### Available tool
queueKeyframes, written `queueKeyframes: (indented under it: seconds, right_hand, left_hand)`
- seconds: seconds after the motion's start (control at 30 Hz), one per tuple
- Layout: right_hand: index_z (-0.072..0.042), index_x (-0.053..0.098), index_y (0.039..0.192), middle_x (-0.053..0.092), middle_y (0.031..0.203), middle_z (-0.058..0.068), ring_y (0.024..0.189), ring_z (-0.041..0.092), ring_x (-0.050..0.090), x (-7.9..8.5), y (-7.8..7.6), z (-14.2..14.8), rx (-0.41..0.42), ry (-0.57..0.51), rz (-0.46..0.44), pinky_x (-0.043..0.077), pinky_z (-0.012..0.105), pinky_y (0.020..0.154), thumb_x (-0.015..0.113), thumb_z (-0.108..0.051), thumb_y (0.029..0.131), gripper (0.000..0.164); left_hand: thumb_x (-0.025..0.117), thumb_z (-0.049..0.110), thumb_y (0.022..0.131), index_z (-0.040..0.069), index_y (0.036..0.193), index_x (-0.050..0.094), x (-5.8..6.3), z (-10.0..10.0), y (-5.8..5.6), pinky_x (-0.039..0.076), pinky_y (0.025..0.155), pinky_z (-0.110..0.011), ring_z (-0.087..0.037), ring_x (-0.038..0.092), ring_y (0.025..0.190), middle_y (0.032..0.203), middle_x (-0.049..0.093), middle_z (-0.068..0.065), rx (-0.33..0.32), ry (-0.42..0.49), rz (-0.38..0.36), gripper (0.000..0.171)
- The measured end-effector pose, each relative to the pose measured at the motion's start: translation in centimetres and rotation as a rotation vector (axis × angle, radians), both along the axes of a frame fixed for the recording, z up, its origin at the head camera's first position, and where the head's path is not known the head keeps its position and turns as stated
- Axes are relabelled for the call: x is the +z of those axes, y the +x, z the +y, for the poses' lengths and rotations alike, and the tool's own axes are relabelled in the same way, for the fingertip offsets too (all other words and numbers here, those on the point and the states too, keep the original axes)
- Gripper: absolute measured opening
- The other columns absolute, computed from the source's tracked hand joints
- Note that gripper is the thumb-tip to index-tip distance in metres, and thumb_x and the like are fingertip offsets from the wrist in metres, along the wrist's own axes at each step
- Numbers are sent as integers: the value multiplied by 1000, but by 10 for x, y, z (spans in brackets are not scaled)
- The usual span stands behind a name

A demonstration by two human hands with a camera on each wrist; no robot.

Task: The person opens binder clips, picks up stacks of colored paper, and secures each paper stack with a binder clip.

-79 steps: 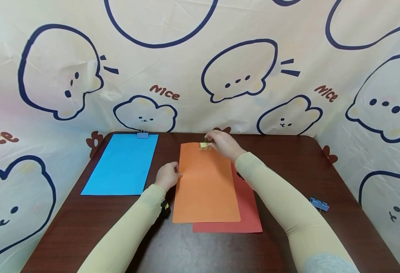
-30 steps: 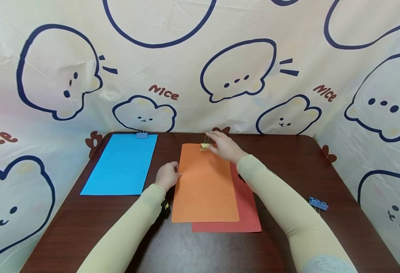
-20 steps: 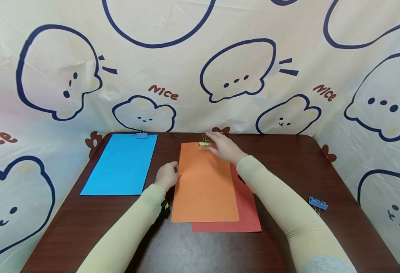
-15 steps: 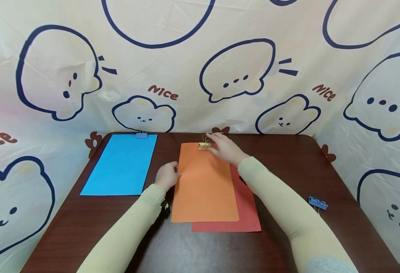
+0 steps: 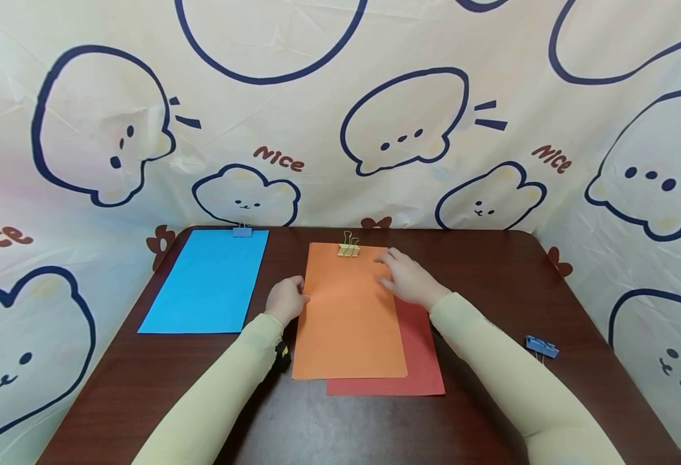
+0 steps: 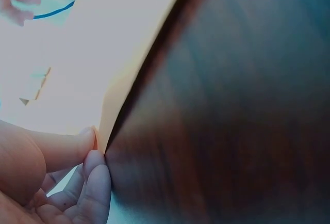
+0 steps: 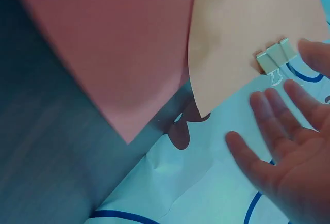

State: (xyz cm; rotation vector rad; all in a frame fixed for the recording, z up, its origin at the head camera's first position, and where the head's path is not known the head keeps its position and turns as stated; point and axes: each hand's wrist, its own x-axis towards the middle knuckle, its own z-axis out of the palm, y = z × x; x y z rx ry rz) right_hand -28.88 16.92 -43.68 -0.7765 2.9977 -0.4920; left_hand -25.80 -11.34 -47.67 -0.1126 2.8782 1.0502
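Observation:
An orange sheet of paper (image 5: 349, 316) is raised a little over the table in the head view. Its left edge is pinched between thumb and fingers of my left hand (image 5: 285, 300), as the left wrist view also shows (image 6: 67, 172). A yellow binder clip (image 5: 349, 250) grips the sheet's top edge, its wire handles pointing up. My right hand (image 5: 410, 279) is off the clip, fingers spread near the sheet's upper right corner; in the right wrist view it holds nothing. A red sheet of paper (image 5: 422, 349) lies partly under the orange one.
On the left lies a blue sheet of paper (image 5: 207, 284) with a blue binder clip (image 5: 242, 231) on its top edge. Another blue binder clip (image 5: 542, 347) sits at the right of the brown table (image 5: 480, 258). A patterned cloth (image 5: 317, 116) hangs behind.
My right hand has let go of the yellow binder clip and moved right and toward me. The clip stays on the orange sheet. My left hand keeps its pinch in place.

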Motion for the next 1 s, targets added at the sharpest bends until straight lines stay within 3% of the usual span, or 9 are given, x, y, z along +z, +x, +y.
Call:
queueKeyframes:
  seconds: [0.3,0.5,0.73,1.0]
  right_hand:
    - [-8,66,126,59,127,13,110,27,62,-8,36,23,-54,123,-131,54,45,103,76,-29,95,39]
    - [-9,69,120,60,115,9,99,22,60,-8,55,33,-31,143,-153,57,42,95,82,-31,89,40]
    - [-7,69,121,60,111,9,94,19,58,-8,69,36,-3,177,-194,57,39,90,85,-30,86,45]
    - [-7,69,126,59,115,9,100,21,59,-12,75,35,-11,220,-261,57,40,94,90,-25,80,54]
  left_hand:
    - [76,11,93,8,84,56,0,0,-1,41,61,-30,-24,53,73,77,54,-7,2,-10,-3,23]
    - [76,10,93,8,86,58,0,1,-2,43,60,-29,-24,54,73,79,57,-7,10,-7,-5,19]
    - [75,8,94,7,88,60,0,1,-1,45,62,-28,-24,55,74,81,58,-8,16,22,-7,16]
    - [74,8,94,5,88,60,-1,1,-2,43,62,-28,-22,53,72,77,55,-7,14,32,-17,16]
